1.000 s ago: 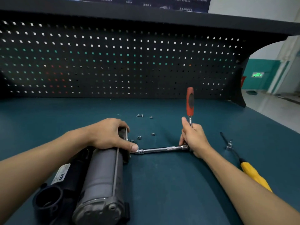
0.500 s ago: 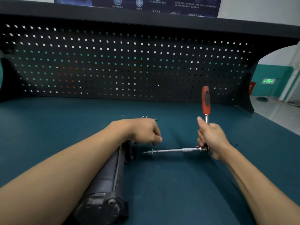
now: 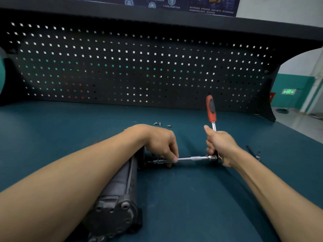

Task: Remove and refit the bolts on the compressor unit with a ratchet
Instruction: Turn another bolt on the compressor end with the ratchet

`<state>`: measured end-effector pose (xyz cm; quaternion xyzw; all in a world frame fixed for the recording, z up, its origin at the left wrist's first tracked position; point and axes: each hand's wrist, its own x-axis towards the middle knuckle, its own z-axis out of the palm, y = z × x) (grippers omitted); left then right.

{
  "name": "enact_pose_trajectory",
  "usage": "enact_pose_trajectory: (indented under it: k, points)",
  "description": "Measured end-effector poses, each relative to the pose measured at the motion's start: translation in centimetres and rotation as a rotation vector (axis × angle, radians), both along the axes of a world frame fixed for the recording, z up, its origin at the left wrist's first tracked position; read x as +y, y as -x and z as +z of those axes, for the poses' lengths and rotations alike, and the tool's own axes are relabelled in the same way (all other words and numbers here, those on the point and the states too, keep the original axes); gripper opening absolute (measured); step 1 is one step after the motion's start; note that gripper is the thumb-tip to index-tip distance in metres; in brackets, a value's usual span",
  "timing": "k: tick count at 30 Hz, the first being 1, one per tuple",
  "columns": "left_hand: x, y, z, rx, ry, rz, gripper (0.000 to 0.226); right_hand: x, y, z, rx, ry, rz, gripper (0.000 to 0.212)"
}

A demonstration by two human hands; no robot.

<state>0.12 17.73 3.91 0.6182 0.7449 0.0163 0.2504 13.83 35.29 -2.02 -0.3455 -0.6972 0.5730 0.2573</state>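
The compressor unit [image 3: 120, 186] lies on its side in the lower centre of the frame, on the teal bench top [image 3: 183, 206], with its far end pointing up the frame. The left forearm passes over its barrel. At that far end the left hand [image 3: 160, 142] has its fingertips pinched round the extension bar [image 3: 194, 158], just beside the socket [image 3: 160, 161], which sits against the unit's end. Right of centre, the right hand [image 3: 222, 145] is wrapped round the steel shank of the ratchet [image 3: 211, 109], close to the head, and the red grip stands free above the fist.

The unit looks heavy and rigid, and its round body would probably roll under torque, so weight pressed down on the barrel seems the best way to steady it. The ratchet and bar are stiff steel. The long bar may tip off the bolt head, so guiding it near the socket makes sense. A choked grip near the head suits quick, light turns, while the red grip would give more leverage.

A few loose bolts [image 3: 159, 123] lie well beyond the hands; they are small and light and could easily roll away
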Motion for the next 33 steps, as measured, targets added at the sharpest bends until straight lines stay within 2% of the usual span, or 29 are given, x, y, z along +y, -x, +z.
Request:
enact_pose_trajectory:
  k: [14, 33]
  points:
    - [0.37, 0.04, -0.3, -0.006, 0.03, 0.01, 0.006, -0.09, 0.09, -0.15, -0.024, 0.188, -0.001, 0.035]
    - [0.43, -0.1, -0.28, 0.021, 0.027, 0.035, 0.007, -0.2, 0.34, 0.12, -0.045, 0.18, -0.033, 0.028]
